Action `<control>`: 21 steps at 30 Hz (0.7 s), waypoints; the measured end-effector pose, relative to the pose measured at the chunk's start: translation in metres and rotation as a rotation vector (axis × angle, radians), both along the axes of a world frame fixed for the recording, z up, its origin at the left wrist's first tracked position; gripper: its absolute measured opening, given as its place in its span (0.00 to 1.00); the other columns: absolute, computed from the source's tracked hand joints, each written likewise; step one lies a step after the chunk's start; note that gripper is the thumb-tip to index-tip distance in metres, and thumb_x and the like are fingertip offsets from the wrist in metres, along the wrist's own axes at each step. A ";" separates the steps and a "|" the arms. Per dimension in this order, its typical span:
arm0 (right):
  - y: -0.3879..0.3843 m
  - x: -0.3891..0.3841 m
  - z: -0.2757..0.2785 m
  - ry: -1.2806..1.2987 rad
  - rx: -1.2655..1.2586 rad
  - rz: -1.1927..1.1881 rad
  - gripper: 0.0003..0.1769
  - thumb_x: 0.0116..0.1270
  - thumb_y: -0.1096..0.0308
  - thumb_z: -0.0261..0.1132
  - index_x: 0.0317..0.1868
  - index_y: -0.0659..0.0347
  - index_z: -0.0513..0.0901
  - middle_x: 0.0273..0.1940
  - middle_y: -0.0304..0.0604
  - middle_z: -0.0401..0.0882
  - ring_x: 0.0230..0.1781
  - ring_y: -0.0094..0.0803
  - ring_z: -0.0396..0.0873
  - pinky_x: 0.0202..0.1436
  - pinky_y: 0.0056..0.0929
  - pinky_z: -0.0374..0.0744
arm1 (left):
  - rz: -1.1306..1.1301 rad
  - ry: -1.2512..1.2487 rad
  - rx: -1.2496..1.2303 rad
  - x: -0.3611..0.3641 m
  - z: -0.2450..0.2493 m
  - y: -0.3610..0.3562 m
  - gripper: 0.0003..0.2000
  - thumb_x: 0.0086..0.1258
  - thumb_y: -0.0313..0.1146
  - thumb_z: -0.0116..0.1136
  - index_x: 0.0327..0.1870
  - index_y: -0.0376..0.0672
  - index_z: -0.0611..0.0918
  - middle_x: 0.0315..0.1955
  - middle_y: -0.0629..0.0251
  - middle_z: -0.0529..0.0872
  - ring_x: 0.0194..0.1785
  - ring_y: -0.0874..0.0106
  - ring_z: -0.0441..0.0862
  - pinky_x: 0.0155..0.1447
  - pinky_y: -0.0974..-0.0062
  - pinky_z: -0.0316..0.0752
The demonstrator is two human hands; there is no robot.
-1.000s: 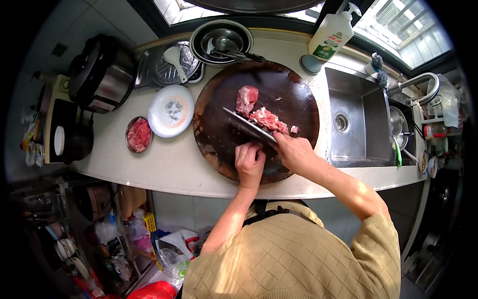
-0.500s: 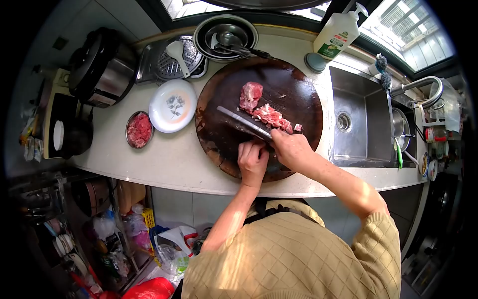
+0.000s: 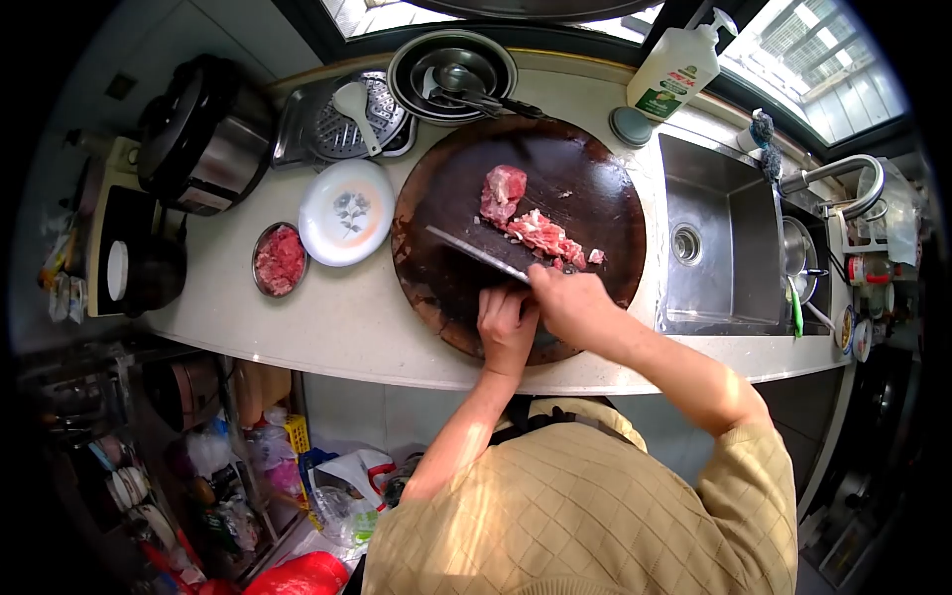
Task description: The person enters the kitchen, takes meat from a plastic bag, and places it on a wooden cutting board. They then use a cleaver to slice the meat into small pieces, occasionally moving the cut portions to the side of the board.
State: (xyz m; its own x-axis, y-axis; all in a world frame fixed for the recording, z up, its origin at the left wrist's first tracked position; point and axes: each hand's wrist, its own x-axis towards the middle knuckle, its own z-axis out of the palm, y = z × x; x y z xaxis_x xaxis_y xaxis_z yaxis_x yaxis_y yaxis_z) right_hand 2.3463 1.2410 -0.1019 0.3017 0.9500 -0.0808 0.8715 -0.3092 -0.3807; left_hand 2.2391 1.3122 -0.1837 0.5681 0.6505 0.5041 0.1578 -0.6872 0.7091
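Observation:
A round dark chopping board (image 3: 441, 178) lies on the counter. On it are a chunk of raw meat (image 3: 503, 190) and, to its lower right, a row of chopped meat (image 3: 548, 238). My right hand (image 3: 573, 305) is closed round the handle of a knife (image 3: 478, 253), whose blade points up and to the left, below the meat. Beside it, at the board's near part, my left hand (image 3: 507, 319) has its fingers curled under the blade; whatever they hold is hidden.
Left of the board are a white plate (image 3: 315, 216), a small bowl of minced meat (image 3: 280, 260) and a rice cooker (image 3: 203, 139). Behind it stand nested metal bowls (image 3: 399, 74). A sink (image 3: 729, 223) and a pump bottle (image 3: 676, 74) are on the right.
The knife blade has shifted slightly down and left, and its angle has changed. My right hand has moved a little left with it. My left hand has barely moved.

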 end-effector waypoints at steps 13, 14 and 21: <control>-0.013 -0.006 -0.002 -0.026 0.032 0.016 0.13 0.55 0.75 0.61 0.41 0.65 0.70 0.30 0.52 0.81 0.29 0.49 0.84 0.28 0.45 0.79 | 0.008 0.016 0.000 0.000 -0.003 -0.002 0.08 0.51 0.20 0.64 0.32 0.39 0.81 0.30 0.59 0.82 0.36 0.56 0.78 0.41 0.62 0.75; 0.000 -0.010 -0.006 -0.057 0.029 -0.003 0.12 0.56 0.74 0.61 0.40 0.66 0.71 0.31 0.52 0.81 0.29 0.47 0.84 0.28 0.43 0.80 | -0.004 0.006 0.007 0.001 -0.002 -0.001 0.08 0.52 0.20 0.64 0.32 0.39 0.81 0.31 0.59 0.82 0.36 0.56 0.78 0.41 0.62 0.75; -0.018 0.009 0.002 0.107 -0.008 -0.213 0.10 0.66 0.68 0.60 0.42 0.63 0.70 0.30 0.56 0.81 0.30 0.55 0.81 0.33 0.51 0.77 | 0.023 0.034 0.004 0.004 0.002 0.000 0.07 0.54 0.19 0.62 0.33 0.39 0.80 0.33 0.58 0.81 0.38 0.56 0.77 0.43 0.62 0.75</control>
